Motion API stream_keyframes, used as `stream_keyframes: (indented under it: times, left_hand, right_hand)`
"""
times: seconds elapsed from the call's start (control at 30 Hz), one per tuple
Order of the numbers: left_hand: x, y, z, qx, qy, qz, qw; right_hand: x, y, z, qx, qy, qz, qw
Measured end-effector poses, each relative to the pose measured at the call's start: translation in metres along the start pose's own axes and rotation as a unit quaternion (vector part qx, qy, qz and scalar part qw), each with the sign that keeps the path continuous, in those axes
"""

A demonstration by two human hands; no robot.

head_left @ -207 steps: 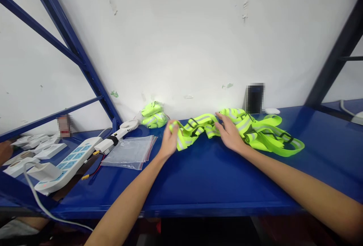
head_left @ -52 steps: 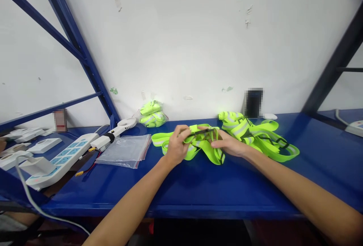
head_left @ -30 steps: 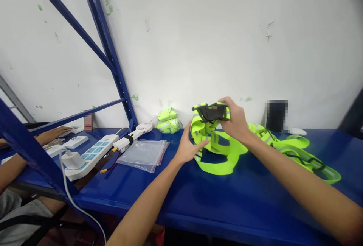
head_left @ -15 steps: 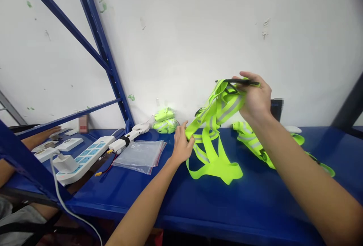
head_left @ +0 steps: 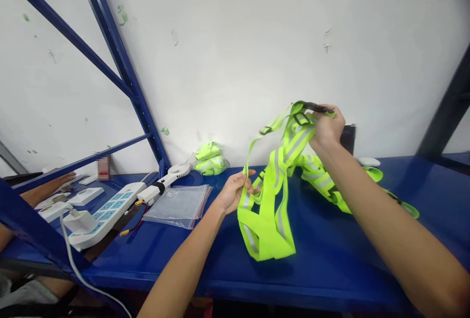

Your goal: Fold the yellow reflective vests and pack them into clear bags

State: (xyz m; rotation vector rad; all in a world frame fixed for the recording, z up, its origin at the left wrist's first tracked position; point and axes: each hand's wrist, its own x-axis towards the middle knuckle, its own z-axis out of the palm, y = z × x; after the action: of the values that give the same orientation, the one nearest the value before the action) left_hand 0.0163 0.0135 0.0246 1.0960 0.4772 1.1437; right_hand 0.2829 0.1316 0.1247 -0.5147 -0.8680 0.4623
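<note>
Now, far left, a co-worker's hand (head_left: pixel 68 179) lies on the neighbouring table; nearer me sit the power strip (head_left: pixel 110 214), the white fan (head_left: pixel 161 187) and the flat clear bags (head_left: pixel 178 205), with a bagged bundle (head_left: pixel 211 159) by the wall, none of these in my hands. Next along, my left hand (head_left: pixel 232 193): half a second ago it gripped the gathered straps and drew them sideways; now its fingers are partly spread about one narrow strap, and I cannot tell whether they pinch it or merely let it run. The yellow-green harness (head_left: pixel 271 227) hangs between my two hands, above the blue table (head_left: pixel 330 264); its broad crossing panel, then lying farther over, has swung in towards me, though whether its lower edge touches down is unclear. That narrow strap bows slack on the left, apart from the striped ones. My reading: the tangle is loosening and single strands can be told apart. Rightward, my right hand (head_left: pixel 330 127) is clenched on the harness beside the black buckle (head_left: pixel 317 107), raised well off the surface. Beyond my wrist, the second strap pile (head_left: pixel 321 181) rests untouched.
</note>
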Motion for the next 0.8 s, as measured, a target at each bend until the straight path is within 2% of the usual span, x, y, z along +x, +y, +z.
stream_keyframes:
  times: [0.1, 0.2, 0.27, 0.37, 0.47, 0.57, 0.63, 0.67, 0.73, 0.8]
  left_hand:
    - [-0.004, 0.006, -0.002, 0.014, -0.030, -0.025, 0.999]
    - [-0.001, 0.002, -0.003, 0.109, -0.014, -0.029, 0.994]
    - [0.001, -0.003, -0.003, 0.198, 0.043, 0.027, 0.979]
    - [0.003, -0.009, -0.003, 0.297, 0.127, 0.153, 0.934]
    - [0.005, -0.007, -0.008, 0.309, 0.138, 0.212, 0.917]
    - [0.008, -0.002, -0.013, 0.292, 0.118, 0.235, 0.919]
    - [0.008, 0.002, -0.014, 0.274, 0.087, 0.242, 0.927]
    - [0.007, 0.004, -0.013, 0.264, 0.064, 0.232, 0.934]
    - [0.004, 0.005, -0.008, 0.239, 0.008, 0.172, 0.956]
    - [-0.002, 0.003, -0.001, 0.196, -0.049, 0.077, 0.976]
  right_hand:
    - [0.003, -0.006, -0.001, 0.027, 0.056, -0.004, 0.998]
    - [-0.004, -0.018, 0.005, 0.017, 0.023, -0.023, 0.999]
    - [-0.013, -0.024, 0.011, 0.005, -0.008, -0.005, 1.000]
    - [-0.033, -0.028, 0.025, -0.020, -0.062, 0.068, 0.996]
    - [-0.058, -0.033, 0.039, -0.002, -0.148, 0.172, 0.974]
    - [-0.086, -0.041, 0.055, 0.081, -0.286, 0.295, 0.908]
    - [-0.105, -0.047, 0.065, 0.115, -0.338, 0.341, 0.870]
    - [-0.113, -0.049, 0.069, 0.124, -0.340, 0.348, 0.865]
    - [-0.127, -0.052, 0.073, 0.118, -0.322, 0.313, 0.886]
    - [-0.136, -0.052, 0.073, 0.063, -0.299, 0.203, 0.930]
